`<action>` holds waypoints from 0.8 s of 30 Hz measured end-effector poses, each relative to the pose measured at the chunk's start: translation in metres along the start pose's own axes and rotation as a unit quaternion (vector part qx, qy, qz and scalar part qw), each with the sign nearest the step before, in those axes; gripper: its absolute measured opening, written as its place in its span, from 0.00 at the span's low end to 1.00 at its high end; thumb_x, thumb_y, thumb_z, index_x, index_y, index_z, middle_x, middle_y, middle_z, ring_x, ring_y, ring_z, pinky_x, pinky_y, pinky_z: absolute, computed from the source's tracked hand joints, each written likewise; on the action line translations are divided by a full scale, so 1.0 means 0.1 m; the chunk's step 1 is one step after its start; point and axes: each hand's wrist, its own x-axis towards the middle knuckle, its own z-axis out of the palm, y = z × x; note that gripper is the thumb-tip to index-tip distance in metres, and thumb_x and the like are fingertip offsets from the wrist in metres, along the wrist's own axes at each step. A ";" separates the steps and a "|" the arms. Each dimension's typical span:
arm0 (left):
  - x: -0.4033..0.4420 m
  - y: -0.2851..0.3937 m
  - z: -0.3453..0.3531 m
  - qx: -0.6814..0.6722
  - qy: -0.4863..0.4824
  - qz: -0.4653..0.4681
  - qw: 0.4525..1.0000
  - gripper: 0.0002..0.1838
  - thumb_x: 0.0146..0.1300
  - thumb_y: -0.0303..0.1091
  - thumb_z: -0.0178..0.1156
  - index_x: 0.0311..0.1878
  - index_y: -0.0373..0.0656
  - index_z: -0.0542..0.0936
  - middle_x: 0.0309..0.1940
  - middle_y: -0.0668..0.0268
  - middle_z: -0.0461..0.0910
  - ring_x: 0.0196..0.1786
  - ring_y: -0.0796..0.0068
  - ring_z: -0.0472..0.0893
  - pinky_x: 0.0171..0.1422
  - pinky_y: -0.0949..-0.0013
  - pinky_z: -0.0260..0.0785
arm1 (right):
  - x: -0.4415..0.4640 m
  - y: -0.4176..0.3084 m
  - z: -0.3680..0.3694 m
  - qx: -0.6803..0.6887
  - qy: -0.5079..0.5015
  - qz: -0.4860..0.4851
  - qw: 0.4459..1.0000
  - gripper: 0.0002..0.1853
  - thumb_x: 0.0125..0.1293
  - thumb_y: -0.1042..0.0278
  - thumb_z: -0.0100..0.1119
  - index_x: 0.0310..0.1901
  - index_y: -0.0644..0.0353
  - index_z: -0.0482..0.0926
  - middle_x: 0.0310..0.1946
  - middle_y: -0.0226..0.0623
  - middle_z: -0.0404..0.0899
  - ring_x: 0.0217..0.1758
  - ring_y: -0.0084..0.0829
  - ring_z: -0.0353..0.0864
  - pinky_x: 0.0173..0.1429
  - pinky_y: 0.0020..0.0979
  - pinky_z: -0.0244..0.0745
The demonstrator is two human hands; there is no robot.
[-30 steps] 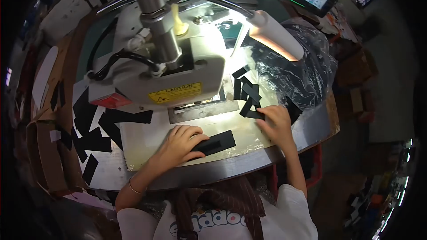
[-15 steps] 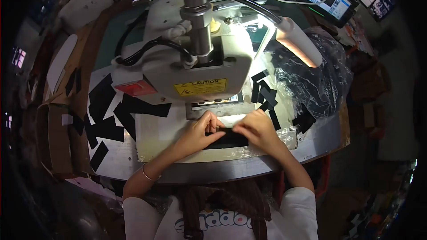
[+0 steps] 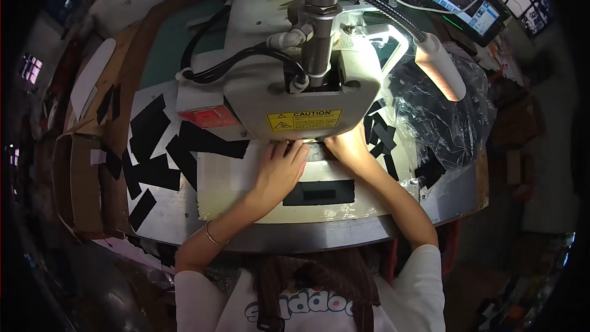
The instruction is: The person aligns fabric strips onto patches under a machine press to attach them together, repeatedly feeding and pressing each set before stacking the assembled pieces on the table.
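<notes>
My left hand lies with its fingers stretched forward, the fingertips at the lower front edge of the sewing-machine-like press head. My right hand reaches under the right side of that head, and its fingertips are hidden there. Between the hands a grey metal plate shows in part. Nearer to me, a flat black rectangular piece rests on the pale work surface, with a smaller black strip on top of it. Neither hand touches these two pieces.
Black strips lie scattered at left, and more black pieces at right beside a clear plastic bag. A lamp on a flexible arm hangs over the right side. A cardboard box stands at far left, a screen at back right.
Both hands have left the black piece near the front and moved forward to the press head. The smaller strip now shows on that piece. The whole view has shifted slightly.
</notes>
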 end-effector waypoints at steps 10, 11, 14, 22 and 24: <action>0.11 0.16 0.04 0.084 -0.009 0.008 0.996 0.26 0.57 0.30 0.56 0.61 0.36 0.69 0.52 0.61 0.72 0.49 0.64 0.71 0.58 0.60 0.63 | -0.58 -0.27 -0.07 -0.163 0.004 -0.058 0.985 0.21 0.58 0.62 0.60 0.51 0.64 0.76 0.47 0.40 0.74 0.57 0.40 0.69 0.63 0.48 0.57; 0.11 0.16 0.06 0.036 -0.004 0.005 0.999 0.27 0.56 0.28 0.56 0.61 0.35 0.69 0.52 0.60 0.72 0.49 0.64 0.70 0.58 0.60 0.63 | -0.57 -0.31 -0.07 -0.175 0.002 -0.041 0.984 0.22 0.59 0.62 0.59 0.52 0.65 0.75 0.48 0.40 0.74 0.56 0.40 0.69 0.63 0.48 0.58; 0.10 0.13 0.04 -0.040 -0.021 0.004 0.999 0.27 0.56 0.27 0.55 0.62 0.35 0.68 0.53 0.60 0.72 0.50 0.63 0.70 0.58 0.60 0.63 | -0.59 -0.33 -0.04 -0.187 0.007 -0.024 0.982 0.23 0.60 0.63 0.57 0.54 0.67 0.73 0.49 0.41 0.74 0.55 0.39 0.70 0.64 0.49 0.57; 0.11 0.08 0.04 -0.121 -0.024 -0.016 0.992 0.28 0.56 0.25 0.55 0.63 0.38 0.67 0.52 0.59 0.71 0.54 0.60 0.68 0.60 0.58 0.62 | -0.58 -0.35 -0.07 -0.182 0.026 -0.021 0.983 0.18 0.58 0.66 0.60 0.50 0.62 0.76 0.46 0.42 0.73 0.58 0.43 0.67 0.64 0.51 0.54; 0.13 0.08 0.04 -0.131 -0.005 -0.012 0.991 0.29 0.55 0.24 0.55 0.63 0.40 0.67 0.51 0.59 0.70 0.55 0.58 0.68 0.61 0.57 0.61 | -0.58 -0.32 -0.09 -0.166 0.018 -0.024 0.986 0.18 0.58 0.66 0.60 0.49 0.62 0.76 0.46 0.41 0.73 0.57 0.42 0.67 0.63 0.51 0.54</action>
